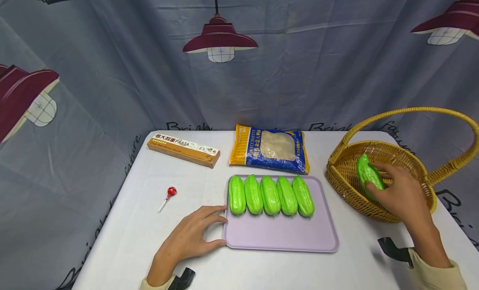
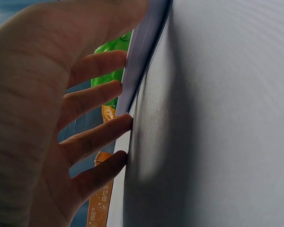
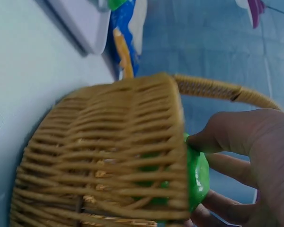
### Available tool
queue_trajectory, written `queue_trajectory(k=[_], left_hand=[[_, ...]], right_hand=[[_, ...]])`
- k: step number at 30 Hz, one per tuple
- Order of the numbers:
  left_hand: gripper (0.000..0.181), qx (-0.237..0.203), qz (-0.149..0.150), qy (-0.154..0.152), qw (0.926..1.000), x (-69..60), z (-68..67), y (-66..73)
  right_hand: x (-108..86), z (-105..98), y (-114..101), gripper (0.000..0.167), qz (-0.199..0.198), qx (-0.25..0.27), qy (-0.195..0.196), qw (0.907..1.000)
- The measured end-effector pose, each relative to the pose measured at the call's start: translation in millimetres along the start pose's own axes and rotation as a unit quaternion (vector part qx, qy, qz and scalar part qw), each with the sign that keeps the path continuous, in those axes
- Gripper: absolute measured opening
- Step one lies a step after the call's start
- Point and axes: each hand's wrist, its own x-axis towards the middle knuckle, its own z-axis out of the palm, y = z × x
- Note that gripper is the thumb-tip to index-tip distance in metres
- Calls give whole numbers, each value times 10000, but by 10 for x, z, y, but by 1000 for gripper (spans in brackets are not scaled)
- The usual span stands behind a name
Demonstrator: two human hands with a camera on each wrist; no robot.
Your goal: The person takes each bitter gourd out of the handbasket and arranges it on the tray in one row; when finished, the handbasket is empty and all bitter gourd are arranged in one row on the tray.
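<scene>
At the right, my right hand [image 1: 402,190] grips a glossy green bitter melon [image 1: 368,175] inside the wicker basket [image 1: 337,182]. In the right wrist view the thumb and fingers sit round the bitter melon [image 3: 198,177], partly hidden behind the basket wall [image 3: 109,146]. My left hand [image 1: 194,231] rests at the left edge of the lilac tray [image 1: 280,236], fingers spread and fingertips at its rim. The left wrist view shows those fingers [image 2: 97,97] beside the tray edge [image 2: 141,52]. Several more bitter melons [image 1: 270,196] lie side by side along the tray's far half.
Behind the tray lies a blue and yellow pasta bag [image 1: 277,146]. A brown and white pasta box [image 1: 183,150] is at the back left, with a red lollipop [image 1: 171,192] nearer. The basket's tall handle [image 1: 411,111] arches over its opening. A grey curtain [image 1: 262,86] hangs behind the white table.
</scene>
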Motion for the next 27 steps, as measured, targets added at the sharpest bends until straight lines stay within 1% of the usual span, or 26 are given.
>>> queue_trajectory(k=[4,11,17,20,27], left_hand=[[47,-7,-16,9,10000,-10,0,-3],[47,51,229,269,9994,-24,24,-17],[46,37,160,211,9996,-30,23,-21],[47,45,168,217,9996,-29,21,-21],[47,107,314,339,9989,-21,30,-19]], right_hand=[[-43,-22,-104,65,-28,79,133,9999],[-122,-79,-290,65,-87,192,421,9989],[-193,-105,-421,63,-347,353,697,9963],[-230,-82,-490,62,-366,379,707,9961],[-320,19,-639,60,-533,527,725,9946]])
